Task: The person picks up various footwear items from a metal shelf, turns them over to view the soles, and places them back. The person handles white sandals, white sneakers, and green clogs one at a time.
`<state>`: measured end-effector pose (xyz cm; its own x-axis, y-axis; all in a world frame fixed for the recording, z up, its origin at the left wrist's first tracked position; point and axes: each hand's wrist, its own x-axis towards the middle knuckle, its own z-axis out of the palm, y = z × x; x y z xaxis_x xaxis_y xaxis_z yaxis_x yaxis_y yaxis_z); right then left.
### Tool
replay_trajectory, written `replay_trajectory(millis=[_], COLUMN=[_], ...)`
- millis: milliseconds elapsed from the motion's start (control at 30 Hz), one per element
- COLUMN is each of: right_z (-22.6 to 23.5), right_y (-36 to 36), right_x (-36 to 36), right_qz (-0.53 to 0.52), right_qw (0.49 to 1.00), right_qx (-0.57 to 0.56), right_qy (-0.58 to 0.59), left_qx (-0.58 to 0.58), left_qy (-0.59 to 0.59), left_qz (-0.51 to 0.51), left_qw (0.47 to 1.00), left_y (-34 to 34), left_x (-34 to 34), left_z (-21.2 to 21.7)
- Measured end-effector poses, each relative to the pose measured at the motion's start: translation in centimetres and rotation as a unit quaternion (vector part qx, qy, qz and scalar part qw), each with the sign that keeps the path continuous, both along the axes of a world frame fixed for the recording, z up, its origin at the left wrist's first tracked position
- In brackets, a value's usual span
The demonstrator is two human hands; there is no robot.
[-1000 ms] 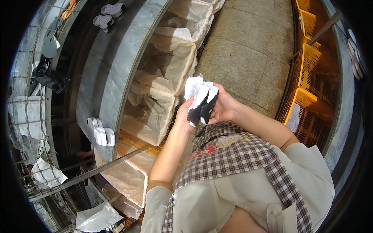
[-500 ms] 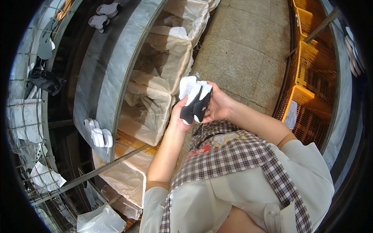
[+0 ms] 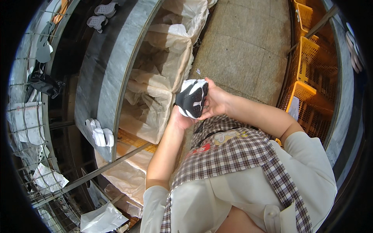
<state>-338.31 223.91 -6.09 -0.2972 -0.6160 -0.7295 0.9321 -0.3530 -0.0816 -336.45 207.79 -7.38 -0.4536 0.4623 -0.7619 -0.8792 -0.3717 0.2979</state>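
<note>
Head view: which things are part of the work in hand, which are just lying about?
In hand:
black-and-white shoe piece
left hand
right hand

Lying about:
white sacks
white soles on the ledge
yellow crates
grey soles

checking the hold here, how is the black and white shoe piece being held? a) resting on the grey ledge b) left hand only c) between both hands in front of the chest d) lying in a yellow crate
c: the black and white shoe piece sits between the left hand and the right hand, above the checked apron.
</note>
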Motion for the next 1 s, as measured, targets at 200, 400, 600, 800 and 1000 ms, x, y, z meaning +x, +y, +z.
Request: replay_trajectory(millis=[200,400,600,800,1000], right_z=[-1.8,-1.8,-0.7,2.5,7.0], right_y=[-0.2,-0.2,0.4,1.9,1.5], right_x=[0.1,0.5,-0.8,-5.0,-2.5], right_qz=[0.020,0.014,0.051,0.157,-0.111], right_qw=[1.000,1.000,0.995,0.739,0.513], right_qx=[0.008,0.025,0.018,0.366,0.251], right_qy=[-0.017,-0.007,0.078,0.544,0.813], left_qx=[-0.018,0.022,0.039,0.154,0.098], left_qy=[-0.036,-0.035,0.026,0.074,0.141], left_qz=[0.008,0.008,0.083,0.238,0.267], left_qw=[0.999,0.999,0.995,0.956,0.948], left_y=[0.1,-0.2,0.0,0.6,3.1], left_x=[0.5,0.9,0.7,0.0,-0.4], left_z=[-1.3,-1.4,-1.1,0.6,5.5])
